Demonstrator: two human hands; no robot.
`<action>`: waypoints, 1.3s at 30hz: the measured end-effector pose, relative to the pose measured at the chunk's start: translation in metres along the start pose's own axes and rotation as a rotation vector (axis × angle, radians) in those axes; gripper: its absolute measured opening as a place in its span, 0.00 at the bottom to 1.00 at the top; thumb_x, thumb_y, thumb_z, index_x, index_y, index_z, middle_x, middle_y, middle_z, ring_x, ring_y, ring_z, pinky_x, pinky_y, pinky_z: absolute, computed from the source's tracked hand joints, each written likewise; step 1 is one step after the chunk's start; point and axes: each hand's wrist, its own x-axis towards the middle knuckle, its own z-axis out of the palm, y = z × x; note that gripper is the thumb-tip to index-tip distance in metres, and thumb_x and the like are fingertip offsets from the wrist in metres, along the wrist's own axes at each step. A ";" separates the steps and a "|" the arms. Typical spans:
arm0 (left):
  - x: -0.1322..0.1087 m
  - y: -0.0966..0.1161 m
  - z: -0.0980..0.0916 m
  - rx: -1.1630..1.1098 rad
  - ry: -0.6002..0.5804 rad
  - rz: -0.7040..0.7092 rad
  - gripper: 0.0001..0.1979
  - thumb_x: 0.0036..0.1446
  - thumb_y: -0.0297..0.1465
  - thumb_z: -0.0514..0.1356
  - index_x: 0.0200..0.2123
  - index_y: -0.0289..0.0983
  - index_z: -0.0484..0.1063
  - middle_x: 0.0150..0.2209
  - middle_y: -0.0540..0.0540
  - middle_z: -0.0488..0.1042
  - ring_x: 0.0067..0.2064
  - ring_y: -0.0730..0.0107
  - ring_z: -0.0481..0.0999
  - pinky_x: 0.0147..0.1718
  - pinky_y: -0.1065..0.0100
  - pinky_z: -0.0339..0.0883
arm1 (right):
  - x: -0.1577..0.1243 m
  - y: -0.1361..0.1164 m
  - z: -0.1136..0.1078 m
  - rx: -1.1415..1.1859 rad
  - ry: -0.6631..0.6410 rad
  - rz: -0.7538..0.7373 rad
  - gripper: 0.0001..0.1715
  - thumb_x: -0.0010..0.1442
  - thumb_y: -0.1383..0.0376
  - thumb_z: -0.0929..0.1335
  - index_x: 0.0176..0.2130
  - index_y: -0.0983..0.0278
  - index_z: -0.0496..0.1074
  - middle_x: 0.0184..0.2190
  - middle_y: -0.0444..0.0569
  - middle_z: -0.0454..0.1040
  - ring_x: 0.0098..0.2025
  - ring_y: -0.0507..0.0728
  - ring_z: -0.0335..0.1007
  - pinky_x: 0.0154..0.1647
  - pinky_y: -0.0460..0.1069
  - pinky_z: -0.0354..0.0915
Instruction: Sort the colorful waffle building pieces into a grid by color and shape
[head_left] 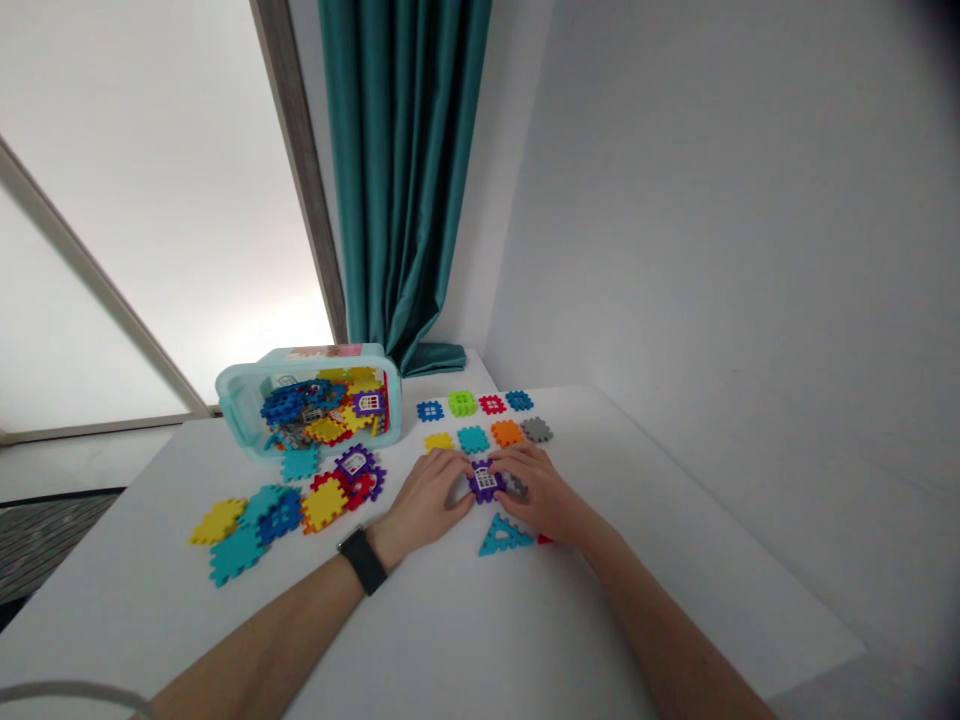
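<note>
A purple notched square tile with a white window [486, 481] lies on the white table between my hands. My left hand [431, 497] grips its left edge between thumb and fingers. On the opposite edge, my right hand [541, 490] pinches it the same way. A grey tile [515, 484] is partly covered by the right hand. Just below sits a light-blue triangular tile [505, 536], with a sliver of a red piece [544, 539] showing under the right wrist. Beyond the fingers are yellow [439, 442], turquoise [473, 439], orange [507, 432] and grey [537, 429] square tiles in a row.
A light-blue plastic tub [309, 362] lies on its side at the back left, full of mixed tiles. Loose tiles, such as a yellow one [325, 503], overlap in front of it. Farther back is another row with a green tile [463, 403]. A wall [675, 250] borders the right.
</note>
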 end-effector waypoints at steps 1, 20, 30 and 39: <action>0.000 0.000 0.000 0.005 -0.006 -0.002 0.10 0.58 0.29 0.63 0.44 0.41 0.70 0.48 0.44 0.76 0.52 0.57 0.72 0.51 0.55 0.67 | 0.000 0.000 0.000 0.000 -0.004 0.000 0.18 0.56 0.71 0.71 0.46 0.59 0.74 0.50 0.51 0.78 0.56 0.63 0.70 0.60 0.62 0.65; 0.003 -0.001 0.003 0.078 -0.088 -0.044 0.08 0.59 0.30 0.64 0.42 0.41 0.70 0.46 0.45 0.76 0.49 0.56 0.73 0.47 0.57 0.65 | -0.001 -0.001 0.002 -0.017 -0.023 0.011 0.16 0.57 0.70 0.71 0.46 0.58 0.76 0.49 0.51 0.78 0.55 0.63 0.70 0.61 0.63 0.62; 0.005 -0.001 0.006 0.066 -0.061 -0.092 0.12 0.57 0.28 0.65 0.44 0.41 0.68 0.46 0.45 0.77 0.50 0.55 0.74 0.47 0.57 0.65 | -0.001 -0.002 -0.001 -0.016 -0.051 0.028 0.16 0.58 0.70 0.71 0.46 0.58 0.75 0.50 0.50 0.78 0.55 0.63 0.70 0.60 0.62 0.63; 0.005 -0.003 0.006 0.058 -0.087 -0.093 0.07 0.58 0.29 0.63 0.40 0.41 0.68 0.43 0.47 0.76 0.49 0.57 0.73 0.47 0.58 0.64 | -0.002 -0.001 0.001 -0.032 -0.021 0.012 0.16 0.57 0.70 0.71 0.46 0.58 0.75 0.50 0.51 0.78 0.55 0.62 0.70 0.60 0.62 0.63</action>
